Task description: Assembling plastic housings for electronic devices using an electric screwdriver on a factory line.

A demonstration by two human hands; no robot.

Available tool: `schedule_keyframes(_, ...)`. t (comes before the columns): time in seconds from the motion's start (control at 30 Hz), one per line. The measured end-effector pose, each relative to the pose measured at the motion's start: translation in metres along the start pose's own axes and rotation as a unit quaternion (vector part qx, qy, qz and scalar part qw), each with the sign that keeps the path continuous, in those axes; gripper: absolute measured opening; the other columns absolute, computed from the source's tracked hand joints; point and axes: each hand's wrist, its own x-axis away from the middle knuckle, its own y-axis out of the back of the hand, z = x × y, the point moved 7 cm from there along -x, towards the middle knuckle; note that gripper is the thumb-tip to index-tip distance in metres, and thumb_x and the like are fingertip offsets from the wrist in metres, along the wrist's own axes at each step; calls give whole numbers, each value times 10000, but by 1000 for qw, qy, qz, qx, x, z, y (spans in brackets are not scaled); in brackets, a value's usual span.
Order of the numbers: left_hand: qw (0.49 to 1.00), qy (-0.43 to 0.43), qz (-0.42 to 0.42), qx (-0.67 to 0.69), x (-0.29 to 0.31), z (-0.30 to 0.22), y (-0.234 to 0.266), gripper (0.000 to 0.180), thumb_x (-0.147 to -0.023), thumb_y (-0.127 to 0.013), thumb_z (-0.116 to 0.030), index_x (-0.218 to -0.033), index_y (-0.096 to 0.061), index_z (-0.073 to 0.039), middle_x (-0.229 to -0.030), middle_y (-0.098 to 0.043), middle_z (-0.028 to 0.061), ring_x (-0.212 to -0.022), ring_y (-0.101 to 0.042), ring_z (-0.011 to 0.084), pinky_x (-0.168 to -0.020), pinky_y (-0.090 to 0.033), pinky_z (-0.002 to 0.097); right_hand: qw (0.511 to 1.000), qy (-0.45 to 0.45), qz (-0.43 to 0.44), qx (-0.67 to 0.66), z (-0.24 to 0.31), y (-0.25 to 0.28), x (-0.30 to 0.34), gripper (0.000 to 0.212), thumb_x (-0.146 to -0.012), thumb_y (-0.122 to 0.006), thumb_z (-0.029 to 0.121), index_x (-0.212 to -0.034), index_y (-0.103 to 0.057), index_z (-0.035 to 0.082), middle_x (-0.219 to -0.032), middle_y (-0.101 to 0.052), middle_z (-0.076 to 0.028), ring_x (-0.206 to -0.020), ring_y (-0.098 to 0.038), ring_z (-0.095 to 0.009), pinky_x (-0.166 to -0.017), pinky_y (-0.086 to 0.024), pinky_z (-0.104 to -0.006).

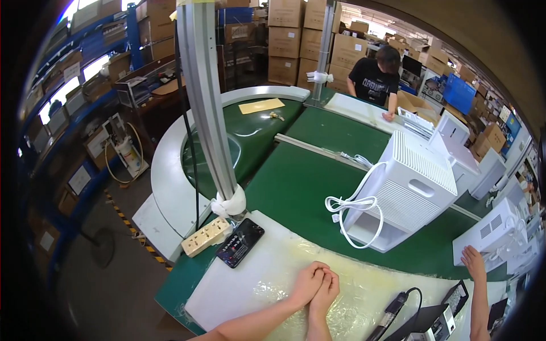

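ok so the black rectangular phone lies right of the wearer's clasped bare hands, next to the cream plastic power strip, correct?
Wrong side: the head view shows the black rectangular phone left of the wearer's clasped bare hands, next to the cream plastic power strip.

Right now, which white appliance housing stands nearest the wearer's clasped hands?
The large ribbed housing, with the oval handle slot and a white cord looped at its left. The other white housings stand farther right, away from the clasped hands.
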Motion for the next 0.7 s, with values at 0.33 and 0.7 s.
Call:
schedule_keyframes(0.33,1000,-16,-11,-2,2,-5,2,195,-852,-444,-37,-917,-623,7,-828,-656,127,-775,-613,179,-725,-500,303,1000,14,1,-4,3,-1,2,183,-949,-452,104,-933,-597,-7,-866,-622,-77,-813,-556,-137,-756,-455,-266)
schedule_keyframes(0.7,934,-112,331,70,92,-38,-85,173,-836,-522,-11,-996,-587,-15,-938,-621,108,-853,-620,251,-725,-502,328,982,-79,63,-158,-11,-7,6,188,-966,-464,150,-1034,-555,0,-834,-625,-83,-646,-547,-99,-572,-453,-228)
